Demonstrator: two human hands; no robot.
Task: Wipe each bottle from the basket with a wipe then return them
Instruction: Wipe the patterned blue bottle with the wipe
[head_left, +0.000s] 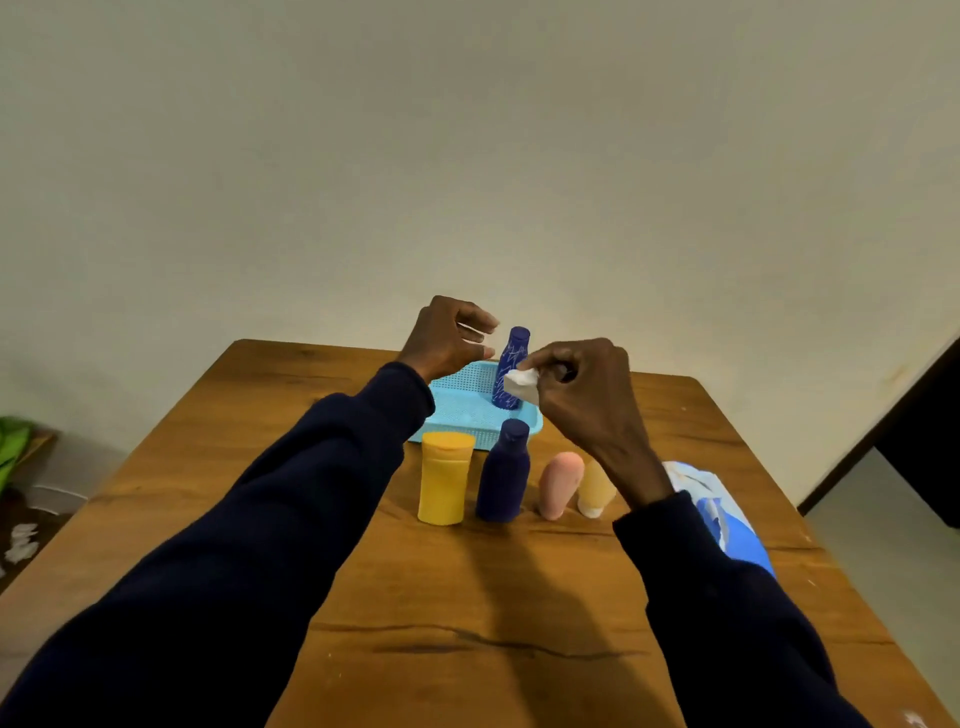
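Observation:
A light blue mesh basket (462, 402) sits near the far middle of the wooden table. One tall blue patterned bottle (513, 364) stands upright inside it. My left hand (449, 338) hovers just left of that bottle's top, fingers apart, holding nothing. My right hand (582, 389) is pinched on a folded white wipe (521, 384) that is at the bottle's right side. In front of the basket stand a yellow bottle (445, 478), a dark blue bottle (505, 473), a pink tube (558, 484) and an orange tube (594, 491), partly behind my right wrist.
A blue and white wipes pack (722, 512) lies on the table (467, 597) at the right, partly under my right sleeve. White crumpled bits (22, 541) lie on the floor at the left. A dark panel (914, 441) stands off the table's right side.

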